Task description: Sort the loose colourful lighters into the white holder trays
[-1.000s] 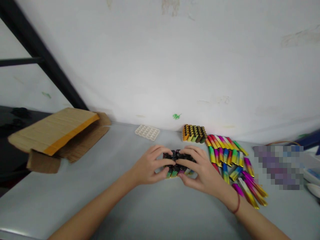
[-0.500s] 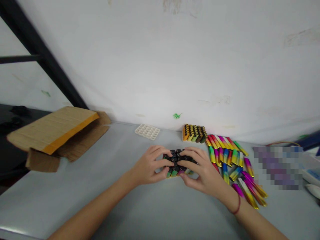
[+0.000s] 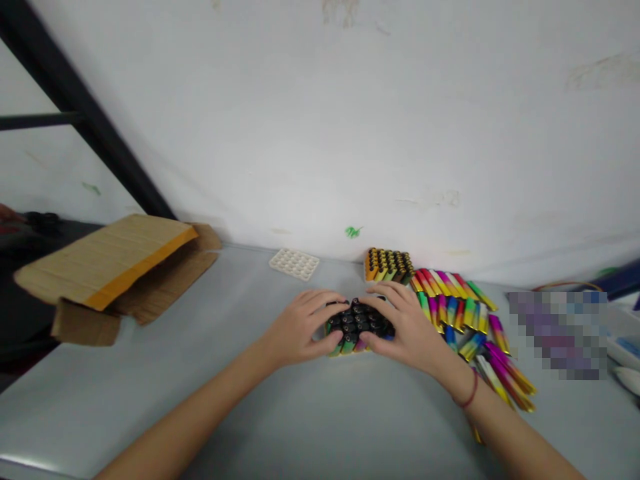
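L hand (image 3: 306, 328), R hand (image 3: 409, 331) both clasping blk-topped cluster (image 3: 354, 323), shiny tubes (image 3: 469, 313) nr R

Counted around one block of black-topped tubes (image 3: 357, 321): one left hand (image 3: 301, 330) at nine o'clock, one right hand (image 3: 414, 330) at three; one gold-topped block (image 3: 389, 267) at one; one white tray (image 3: 295, 265) at ten; one cardboard box (image 3: 113, 257) at nine; roughly twenty loose tubes (image 3: 451, 311) at three.

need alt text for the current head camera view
A person's left grip and right grip cup black-topped cylinders on a grey table. Behind sit a white tray and packed cylinders; colourful shiny tubes lie right, a cardboard box left.
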A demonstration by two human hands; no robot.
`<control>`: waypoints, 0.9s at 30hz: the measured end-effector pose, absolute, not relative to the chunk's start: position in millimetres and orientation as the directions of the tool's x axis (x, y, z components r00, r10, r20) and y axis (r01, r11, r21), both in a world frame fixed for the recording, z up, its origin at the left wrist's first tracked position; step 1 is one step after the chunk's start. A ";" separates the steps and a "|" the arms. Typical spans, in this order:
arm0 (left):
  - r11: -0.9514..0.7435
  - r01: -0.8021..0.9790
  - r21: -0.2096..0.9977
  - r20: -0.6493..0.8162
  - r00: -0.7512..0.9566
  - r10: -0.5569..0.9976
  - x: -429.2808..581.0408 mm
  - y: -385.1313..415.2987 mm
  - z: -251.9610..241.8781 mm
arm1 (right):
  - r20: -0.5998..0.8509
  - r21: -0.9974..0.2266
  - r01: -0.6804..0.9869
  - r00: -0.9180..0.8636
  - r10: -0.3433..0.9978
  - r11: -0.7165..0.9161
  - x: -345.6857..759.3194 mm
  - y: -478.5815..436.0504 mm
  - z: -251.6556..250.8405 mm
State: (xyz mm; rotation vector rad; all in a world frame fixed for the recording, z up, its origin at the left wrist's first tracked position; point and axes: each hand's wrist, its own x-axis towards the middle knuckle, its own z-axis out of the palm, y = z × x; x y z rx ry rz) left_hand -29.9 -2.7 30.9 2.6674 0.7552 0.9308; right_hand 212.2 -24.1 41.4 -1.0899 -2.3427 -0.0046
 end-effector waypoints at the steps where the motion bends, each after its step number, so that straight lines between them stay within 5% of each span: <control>1: -0.842 0.400 0.363 0.513 0.669 0.538 -30.4 -3.0 30.7 | 0.477 -0.228 0.706 -0.519 0.709 0.670 211.9 -24.0 41.7; 12: -0.771 0.356 0.528 0.437 0.665 0.606 -34.0 -7.1 22.6 | 0.397 -0.395 0.659 -0.507 0.765 0.641 237.0 -32.0 39.5; 27: -0.697 0.332 0.636 0.371 0.660 0.653 -35.7 -7.3 8.0 | 0.454 -0.411 0.655 -0.455 0.766 0.634 241.6 -45.1 29.4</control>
